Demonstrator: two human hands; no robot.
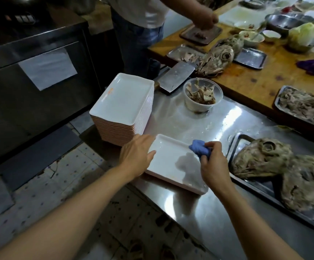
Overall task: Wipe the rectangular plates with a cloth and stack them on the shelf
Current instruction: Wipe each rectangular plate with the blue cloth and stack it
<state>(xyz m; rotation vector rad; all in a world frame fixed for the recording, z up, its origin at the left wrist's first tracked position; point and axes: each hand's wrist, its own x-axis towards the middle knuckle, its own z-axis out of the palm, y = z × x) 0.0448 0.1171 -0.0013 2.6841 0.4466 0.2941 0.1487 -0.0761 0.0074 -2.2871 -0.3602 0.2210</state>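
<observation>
A steel counter [199, 117] fills the middle of the view and serves as the landmark here. At its far left corner stands a tall stack of white rectangular plates [126, 99], many deep, surely heavy as a block and best taken one plate at a time. Just this side of the stack, at the counter's near left edge, lies a single white plate [168, 162], flat, shallow and raised at the rim. It looks stiff, glazed and breakable, slippery if damp, so the short rims are the sensible places to grip.

The left hand [136, 156] rests on the plate's left rim with fingers nearly straight, steadying rather than gripping. The right hand [213, 162] is curled around a bunched blue cloth [199, 149], soft and light, pressed at the plate's far right edge. Wiping seems to be the step in hand.

An orange mark sits on the top plate's left rim; it may be a logo, but it is too small to read. No shelf is identifiable.
</observation>
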